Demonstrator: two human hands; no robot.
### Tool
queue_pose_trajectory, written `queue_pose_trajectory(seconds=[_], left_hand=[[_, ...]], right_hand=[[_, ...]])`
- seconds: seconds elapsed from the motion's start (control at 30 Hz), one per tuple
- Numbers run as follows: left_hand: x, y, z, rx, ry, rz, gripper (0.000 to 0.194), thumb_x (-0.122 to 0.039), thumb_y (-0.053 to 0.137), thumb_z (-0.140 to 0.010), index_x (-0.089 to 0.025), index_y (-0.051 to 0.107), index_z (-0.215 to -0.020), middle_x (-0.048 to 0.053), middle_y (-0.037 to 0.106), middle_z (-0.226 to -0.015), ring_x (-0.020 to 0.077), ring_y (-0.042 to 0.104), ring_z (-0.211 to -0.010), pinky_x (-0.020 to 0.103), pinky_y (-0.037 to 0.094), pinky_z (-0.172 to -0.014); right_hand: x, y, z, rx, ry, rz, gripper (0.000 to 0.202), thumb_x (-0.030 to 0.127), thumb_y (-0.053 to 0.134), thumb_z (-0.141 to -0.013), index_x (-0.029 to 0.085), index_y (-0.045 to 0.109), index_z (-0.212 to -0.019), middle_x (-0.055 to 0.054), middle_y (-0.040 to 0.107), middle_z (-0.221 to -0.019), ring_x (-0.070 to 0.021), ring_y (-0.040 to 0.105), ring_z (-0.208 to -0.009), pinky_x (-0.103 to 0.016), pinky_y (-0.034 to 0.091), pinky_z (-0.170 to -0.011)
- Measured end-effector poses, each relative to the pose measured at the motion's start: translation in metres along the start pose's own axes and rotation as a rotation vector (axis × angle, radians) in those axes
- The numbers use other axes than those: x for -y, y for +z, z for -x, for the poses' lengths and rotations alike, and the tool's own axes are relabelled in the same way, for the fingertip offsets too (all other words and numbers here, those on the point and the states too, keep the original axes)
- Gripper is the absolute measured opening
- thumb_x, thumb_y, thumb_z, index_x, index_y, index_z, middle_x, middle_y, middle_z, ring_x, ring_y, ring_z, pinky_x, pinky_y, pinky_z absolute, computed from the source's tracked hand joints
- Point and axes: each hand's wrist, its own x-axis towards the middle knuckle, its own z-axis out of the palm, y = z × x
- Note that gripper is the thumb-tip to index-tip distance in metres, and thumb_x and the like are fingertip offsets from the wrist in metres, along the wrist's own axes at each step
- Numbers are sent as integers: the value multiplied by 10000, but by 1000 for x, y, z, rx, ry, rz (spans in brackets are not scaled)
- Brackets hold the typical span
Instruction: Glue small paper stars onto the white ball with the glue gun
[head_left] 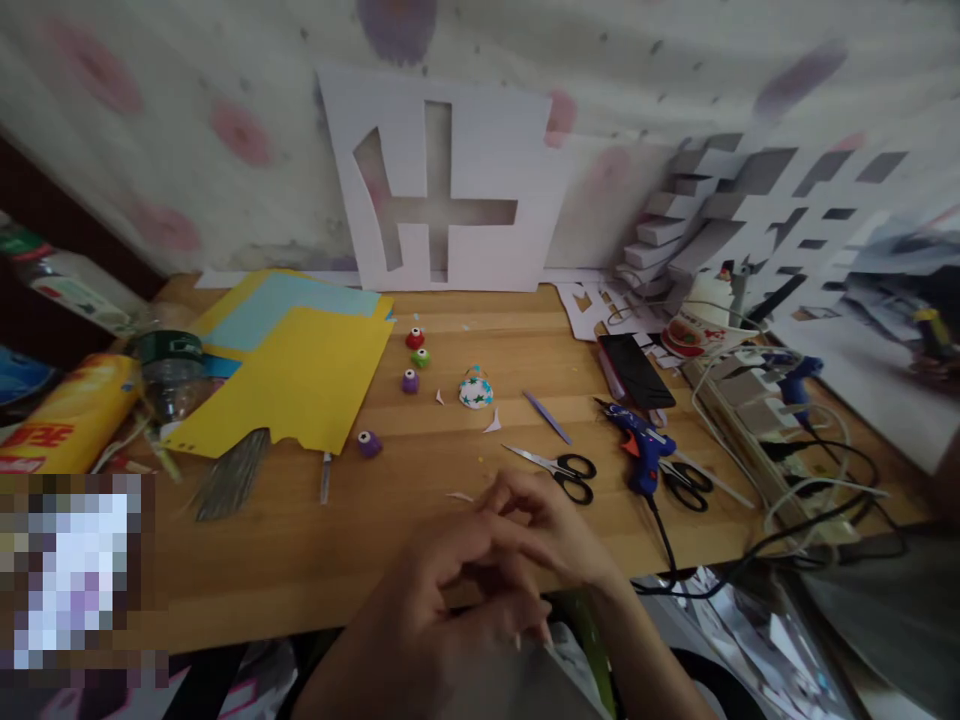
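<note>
My left hand [469, 580] and my right hand [544, 515] meet over the near edge of the table, fingers bent and overlapping. Both look closed; whatever they hold, if anything, is hidden between them. Just below the left fingertips is a flat grey surface [517, 685], which I cannot identify. Beyond the right hand lie scissors [559, 468] with black handles. A small white dome with blue-green stars [476, 390] sits farther back, with white paper scraps [493, 421] nearby. Left of it are small one-eyed figures in red [415, 339], green [421, 358] and purple [410, 381].
A blue glue gun [641, 450] rests at right over another pair of scissors [688, 485], near a phone [636, 370] and a power strip [795, 480] with tangled cords. Yellow card [307, 375] and a plastic bottle [172, 365] occupy the left. A white cut-out board [487, 150] leans behind.
</note>
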Motion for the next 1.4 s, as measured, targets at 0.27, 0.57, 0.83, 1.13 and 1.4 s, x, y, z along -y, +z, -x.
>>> queue_pose_trajectory(seconds=[0.27,0.57,0.83,1.13,1.4], left_hand=[[14,-45,-15,-614,157,-40,328,-119,878,-565,-235,785,-858,9,735,-608,165,686,-588,207,529,-586],[6,-23,-27,-300,244,-444,141,-173,749,-767,-285,821,-812,23,741,-738,160,651,-656,223,473,-586],[18,-3,-17,-637,559,-386,126,-232,877,-635,-286,771,-593,42,664,-832,199,621,-831,309,500,-805],[40,-12,-14,-502,555,-373,141,-161,773,-760,-288,778,-699,64,800,-1002,239,746,-922,351,552,-868],[40,-21,-10,-506,459,-238,190,-122,790,-704,-312,781,-695,52,809,-910,239,745,-910,385,502,-1005]], right_hand=[[16,-10,-8,-376,-31,-305,239,299,899,-629,203,681,-606,-16,737,-580,-138,675,-497,-231,557,-509],[28,-3,4,-371,-64,-301,123,361,820,-754,241,793,-766,-23,773,-695,-124,695,-580,-217,565,-564],[12,12,14,-386,64,-253,222,410,894,-618,233,761,-624,-2,724,-629,-114,605,-565,-226,474,-550],[-7,34,14,-176,218,-533,314,514,821,-706,201,800,-699,-30,730,-673,-117,606,-607,-229,485,-618],[2,26,19,-57,221,-441,295,472,748,-801,205,816,-907,-85,781,-921,-187,703,-841,-268,530,-729]])
